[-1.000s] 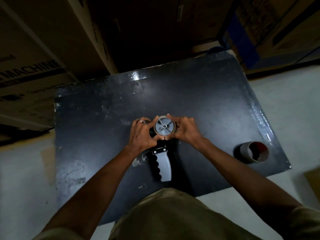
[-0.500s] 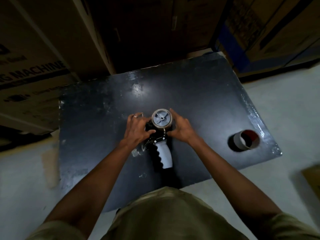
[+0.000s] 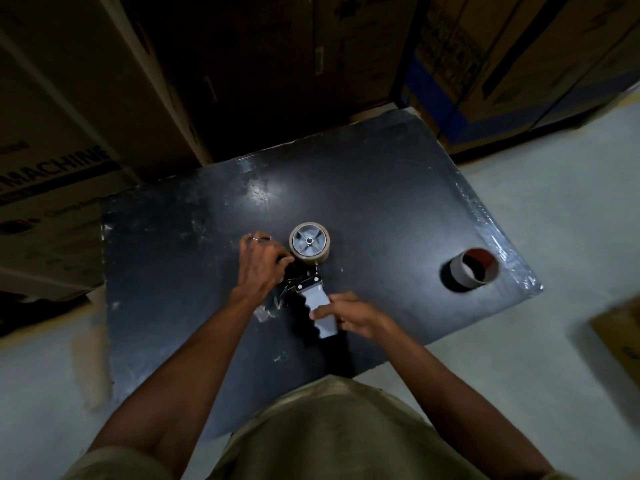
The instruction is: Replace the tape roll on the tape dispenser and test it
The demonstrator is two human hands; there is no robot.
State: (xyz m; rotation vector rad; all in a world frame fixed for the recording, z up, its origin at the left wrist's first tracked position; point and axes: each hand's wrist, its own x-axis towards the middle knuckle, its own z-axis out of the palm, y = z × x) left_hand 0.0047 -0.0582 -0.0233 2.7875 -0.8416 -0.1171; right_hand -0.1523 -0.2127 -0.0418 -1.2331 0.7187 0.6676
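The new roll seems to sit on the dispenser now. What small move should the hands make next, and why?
The brown tape roll already sits on the grey spoked hub of the black handheld tape dispenser; the right hand grips its grey plastic handle. Probably the left hand, at its front, should pull the tape end forward.

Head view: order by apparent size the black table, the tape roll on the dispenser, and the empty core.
1. black table
2. empty core and tape roll: they look nearly alike, so unranked.

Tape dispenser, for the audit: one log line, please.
tape roll mounted on tape dispenser | left hand grips its head | right hand grips handle | empty core aside
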